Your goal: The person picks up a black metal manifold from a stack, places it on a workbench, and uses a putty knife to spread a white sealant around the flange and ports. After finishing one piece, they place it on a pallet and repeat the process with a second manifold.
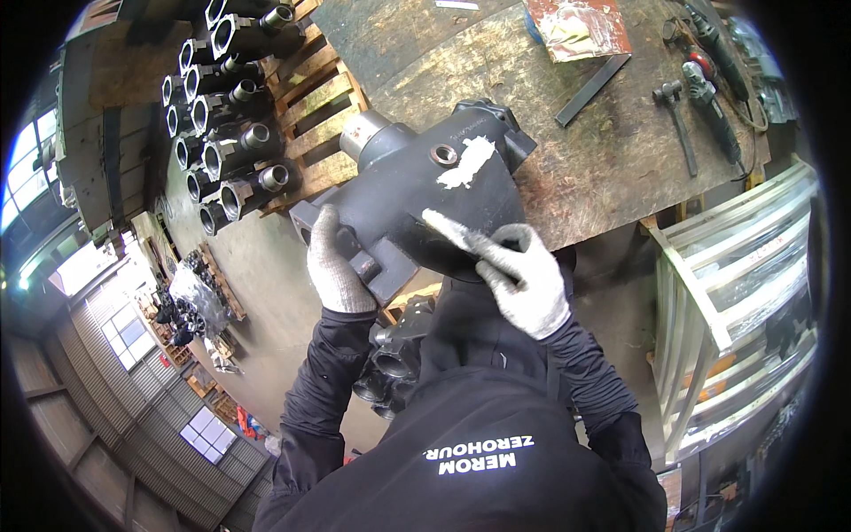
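A large black metal casting (381, 195) lies on the near edge of the worn workbench, with a bare-metal round collar and a threaded hole on top. A patch of white putty (467, 163) is smeared beside the hole. My gloved left hand (337, 266) is closed on the casting's left end, by its squared flange. In my gloved right hand (526, 279) is a putty knife (463, 236), its blade coated with white paste. The blade is over the casting's near side, below the patch; whether it touches the surface I cannot tell.
On the bench (585, 177) lie a flat metal bar (592, 89), a hammer (677, 124), an angle grinder (712, 115) and a putty-smeared sheet (581, 27). Several similar castings (232, 160) stand on a wooden pallet (317, 115) at left. A pale slatted crate (709, 310) stands at right.
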